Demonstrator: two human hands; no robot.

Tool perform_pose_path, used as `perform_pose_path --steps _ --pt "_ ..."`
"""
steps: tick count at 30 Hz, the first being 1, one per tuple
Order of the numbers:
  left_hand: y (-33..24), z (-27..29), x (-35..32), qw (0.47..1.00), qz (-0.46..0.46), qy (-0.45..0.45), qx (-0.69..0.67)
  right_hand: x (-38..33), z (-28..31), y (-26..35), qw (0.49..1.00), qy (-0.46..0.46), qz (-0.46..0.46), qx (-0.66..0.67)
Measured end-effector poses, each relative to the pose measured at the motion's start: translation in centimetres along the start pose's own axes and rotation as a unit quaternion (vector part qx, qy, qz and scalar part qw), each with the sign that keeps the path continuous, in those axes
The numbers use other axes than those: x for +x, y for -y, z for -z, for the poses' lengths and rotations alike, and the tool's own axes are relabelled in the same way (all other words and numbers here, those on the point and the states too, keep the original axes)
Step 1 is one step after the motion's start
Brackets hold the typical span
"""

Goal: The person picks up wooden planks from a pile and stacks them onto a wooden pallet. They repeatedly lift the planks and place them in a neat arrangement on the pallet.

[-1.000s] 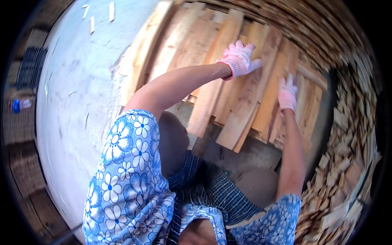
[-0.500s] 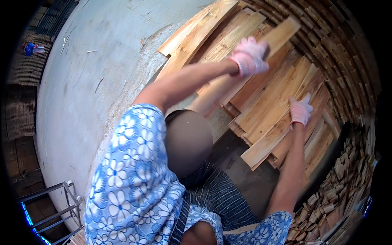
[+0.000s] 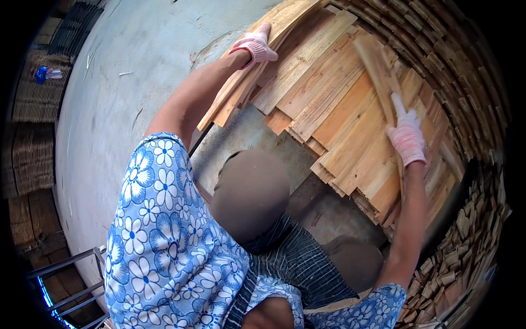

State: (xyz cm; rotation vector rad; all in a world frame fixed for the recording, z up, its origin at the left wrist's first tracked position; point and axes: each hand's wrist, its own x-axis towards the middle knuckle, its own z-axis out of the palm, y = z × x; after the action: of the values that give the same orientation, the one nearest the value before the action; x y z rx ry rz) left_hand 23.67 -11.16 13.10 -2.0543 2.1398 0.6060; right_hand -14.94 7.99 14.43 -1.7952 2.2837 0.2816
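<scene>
My gloved right hand (image 3: 406, 137) clamps a thin, stiff, light wooden slat (image 3: 377, 71) near its lower end; left hand (image 3: 254, 45) lies flat on the plank stack (image 3: 329, 98).

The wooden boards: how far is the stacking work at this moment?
Done: many flat boards already lie overlapped in a low pile. In hand: the right hand lifts a thin strip, while the left hand rests on the outer boards. Left: a heap of offcuts lies beside the pile.
</scene>
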Motion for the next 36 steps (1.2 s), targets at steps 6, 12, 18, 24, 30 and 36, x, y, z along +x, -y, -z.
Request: perform_pose_path --steps 6,12,18,24,30,36 --pt "2.0 2.3 -1.2 0.987 -0.01 0.043 -0.156 0.0 -4.9 -0.1 0.999 -0.019 -0.03 0.005" --pt "3.8 2.0 0.8 0.97 -0.032 0.042 -0.237 -0.3 -3.8 0.7 0.988 -0.122 0.009 -0.091" --pt "5.9 1.3 1.8 0.953 -0.039 0.058 -0.294 1.4 -3.1 12.3 0.955 -0.025 0.161 0.248" --pt "3.0 -0.2 -1.1 0.827 0.024 0.115 -0.55 4.3 -5.2 26.9 0.842 0.065 0.019 0.535" --pt "3.5 -1.9 -1.9 0.779 0.035 0.127 -0.614 4.5 -2.9 26.8 0.614 0.158 0.006 0.774" --pt "-1.1 -7.2 -4.4 0.59 -0.074 0.151 -0.789 -0.3 3.9 22.6 0.93 0.077 0.065 0.353"
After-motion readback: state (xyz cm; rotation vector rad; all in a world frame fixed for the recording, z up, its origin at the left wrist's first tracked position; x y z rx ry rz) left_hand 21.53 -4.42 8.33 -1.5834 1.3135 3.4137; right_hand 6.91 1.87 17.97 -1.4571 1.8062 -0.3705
